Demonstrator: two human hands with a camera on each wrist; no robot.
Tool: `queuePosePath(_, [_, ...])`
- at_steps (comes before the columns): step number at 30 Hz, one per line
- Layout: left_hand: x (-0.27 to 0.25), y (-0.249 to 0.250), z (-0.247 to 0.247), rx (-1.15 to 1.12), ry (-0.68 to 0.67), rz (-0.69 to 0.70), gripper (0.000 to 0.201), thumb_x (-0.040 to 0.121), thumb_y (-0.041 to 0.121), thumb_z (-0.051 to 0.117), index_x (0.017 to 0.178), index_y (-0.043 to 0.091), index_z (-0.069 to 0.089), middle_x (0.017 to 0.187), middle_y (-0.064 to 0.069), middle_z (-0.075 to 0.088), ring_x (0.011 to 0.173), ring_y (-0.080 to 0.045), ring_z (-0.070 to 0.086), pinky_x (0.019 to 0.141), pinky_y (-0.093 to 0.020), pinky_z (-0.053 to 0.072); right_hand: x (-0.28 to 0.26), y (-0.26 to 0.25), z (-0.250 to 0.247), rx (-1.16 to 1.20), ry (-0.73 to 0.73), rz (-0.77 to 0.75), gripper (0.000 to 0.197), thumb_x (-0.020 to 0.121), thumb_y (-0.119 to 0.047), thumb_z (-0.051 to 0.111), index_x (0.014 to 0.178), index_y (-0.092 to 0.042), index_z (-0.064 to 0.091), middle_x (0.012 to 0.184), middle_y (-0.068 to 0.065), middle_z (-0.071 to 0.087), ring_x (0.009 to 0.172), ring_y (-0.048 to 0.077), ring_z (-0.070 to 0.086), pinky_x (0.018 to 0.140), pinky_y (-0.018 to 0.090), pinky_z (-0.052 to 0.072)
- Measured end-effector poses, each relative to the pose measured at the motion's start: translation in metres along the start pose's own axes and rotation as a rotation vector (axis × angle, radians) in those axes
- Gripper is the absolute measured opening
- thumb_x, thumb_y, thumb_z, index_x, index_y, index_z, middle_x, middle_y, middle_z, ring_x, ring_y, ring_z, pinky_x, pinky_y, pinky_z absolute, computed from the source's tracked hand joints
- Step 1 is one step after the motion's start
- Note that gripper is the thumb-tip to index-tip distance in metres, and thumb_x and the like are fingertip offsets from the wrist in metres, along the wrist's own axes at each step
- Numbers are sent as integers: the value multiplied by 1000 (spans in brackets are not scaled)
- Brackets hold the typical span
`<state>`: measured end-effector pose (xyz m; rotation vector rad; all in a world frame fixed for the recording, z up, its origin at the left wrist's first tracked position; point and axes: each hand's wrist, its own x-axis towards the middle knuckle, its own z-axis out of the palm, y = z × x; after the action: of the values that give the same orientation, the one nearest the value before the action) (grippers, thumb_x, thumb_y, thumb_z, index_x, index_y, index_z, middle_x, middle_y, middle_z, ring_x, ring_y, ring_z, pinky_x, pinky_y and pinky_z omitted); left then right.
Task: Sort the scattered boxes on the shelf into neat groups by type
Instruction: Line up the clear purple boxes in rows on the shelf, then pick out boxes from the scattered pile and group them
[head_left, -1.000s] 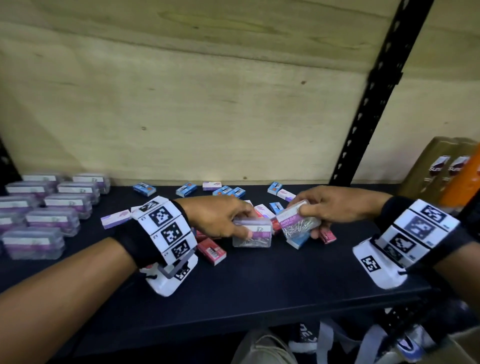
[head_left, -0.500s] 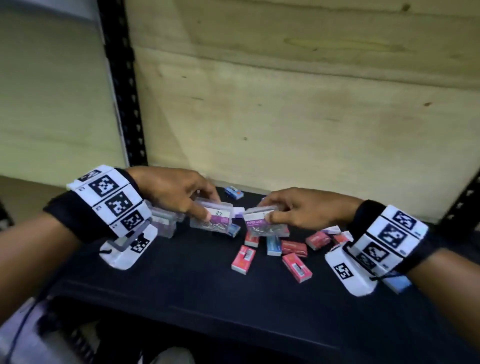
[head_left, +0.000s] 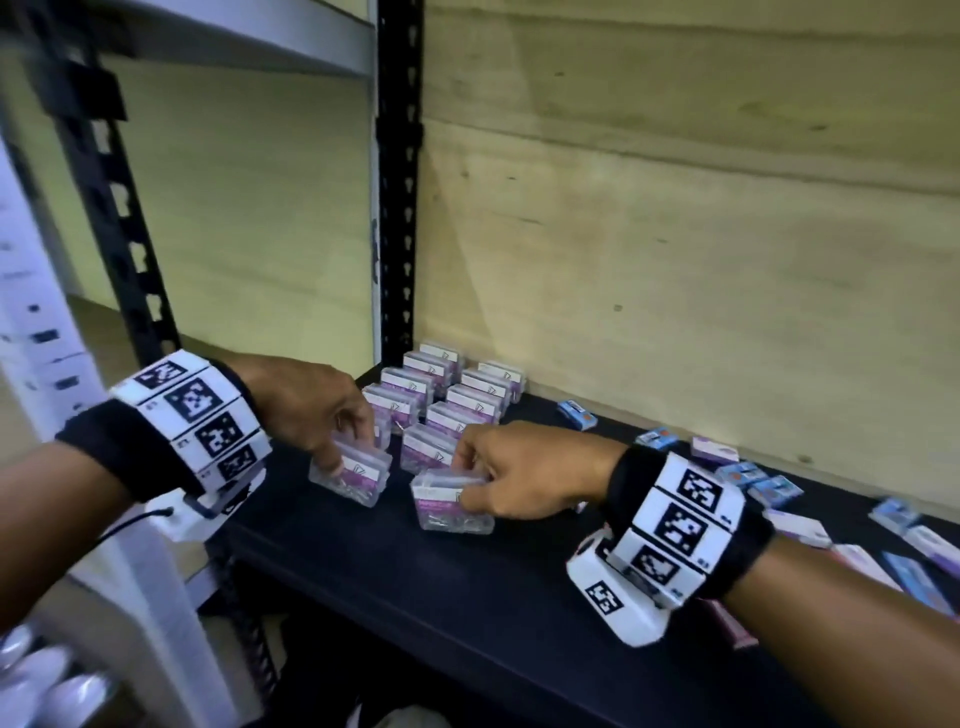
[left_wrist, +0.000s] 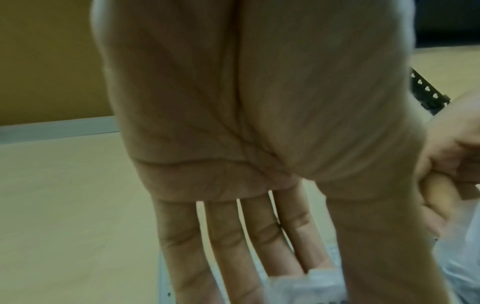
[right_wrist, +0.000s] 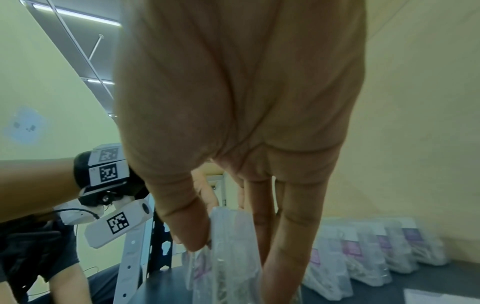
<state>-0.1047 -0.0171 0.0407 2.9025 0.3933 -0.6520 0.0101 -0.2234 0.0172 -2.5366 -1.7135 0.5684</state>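
Your R hand (head_left: 511, 475) pinches a clear paper-clip box (head_left: 452, 506), clips inside; L hand (head_left: 317, 410) grips another clear box (head_left: 350, 475). Both sit low on the black shelf (head_left: 467, 587), just in front of the rows of matching boxes (head_left: 452, 395) at its left end. 0.5 s ago both were mid-shelf over red boxes. Small blue boxes (head_left: 748, 475) lie farther right; plywood wall behind.

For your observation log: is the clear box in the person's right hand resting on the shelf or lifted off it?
Resting on the shelf. The clear box sits flat on the dark surface while the right hand grips its top.
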Motion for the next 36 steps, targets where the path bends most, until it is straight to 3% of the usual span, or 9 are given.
queuePosePath(3, [1, -6, 3, 33, 6, -42, 33, 82, 30, 76, 111, 36, 63, 102, 20, 62, 98, -2, 57, 78, -21, 43, 9, -8, 5, -3, -21, 1, 30, 91, -42, 59, 115, -26, 52, 102, -4, 62, 89, 17, 59, 74, 30, 48])
queuePosePath(6, [4, -11, 4, 36, 6, -61, 37, 82, 29, 76, 116, 33, 62, 110, 17, 61, 103, -4, 57, 89, -24, 46, 14, -14, 7, -4, -36, 13, 32, 92, -43, 59, 116, -23, 51, 103, -2, 63, 91, 19, 60, 81, 34, 52])
queuePosePath(8, [6, -12, 5, 32, 3, -73, 37, 83, 28, 76, 116, 32, 62, 112, 15, 60, 103, -5, 56, 92, -26, 45, 16, -16, 7, -29, -51, 14, 36, 94, -43, 58, 119, -20, 50, 100, -1, 62, 91, 21, 60, 78, 34, 51])
queuePosePath(11, [11, -16, 7, 15, 2, -86, 36, 82, 26, 76, 115, 30, 62, 110, 14, 61, 101, -5, 56, 91, -26, 45, 18, -21, 5, -73, -78, 23, 45, 95, -46, 57, 128, -18, 43, 102, -2, 57, 93, 21, 56, 73, 32, 45])
queuePosePath(14, [14, -21, 8, -30, -5, -87, 32, 81, 25, 77, 110, 31, 63, 104, 15, 64, 97, -3, 58, 88, -26, 47, 21, -24, 6, -105, -81, 36, 50, 96, -46, 56, 133, -16, 41, 105, 0, 57, 94, 21, 57, 75, 33, 47])
queuePosePath(20, [16, -24, 10, -24, 30, -79, 32, 81, 24, 77, 109, 30, 63, 101, 15, 63, 92, -1, 57, 73, -18, 42, 28, -31, 8, -174, -64, 30, 55, 98, -43, 55, 140, -13, 35, 107, 4, 59, 93, 24, 58, 76, 34, 50])
queuePosePath(23, [16, -25, 10, -31, 51, -75, 32, 80, 24, 78, 108, 31, 63, 100, 14, 63, 92, -3, 58, 73, -19, 43, 28, -33, 8, -173, -62, 34, 54, 99, -42, 54, 140, -14, 35, 103, 3, 55, 90, 22, 56, 72, 32, 46])
queuePosePath(31, [15, -25, 12, -29, 118, -53, 31, 82, 19, 77, 109, 27, 63, 102, 12, 64, 93, -6, 59, 73, -17, 45, 27, -33, 7, -206, -47, 19, 59, 99, -42, 54, 145, -13, 31, 118, 9, 58, 93, 22, 53, 77, 33, 46])
queuePosePath(36, [11, -26, 3, -5, 158, -23, 34, 80, 19, 78, 108, 32, 63, 103, 14, 62, 94, -7, 60, 79, -25, 51, 21, -22, 1, -183, -9, 17, 61, 97, -47, 56, 144, -15, 34, 114, 5, 61, 94, 20, 55, 76, 32, 46])
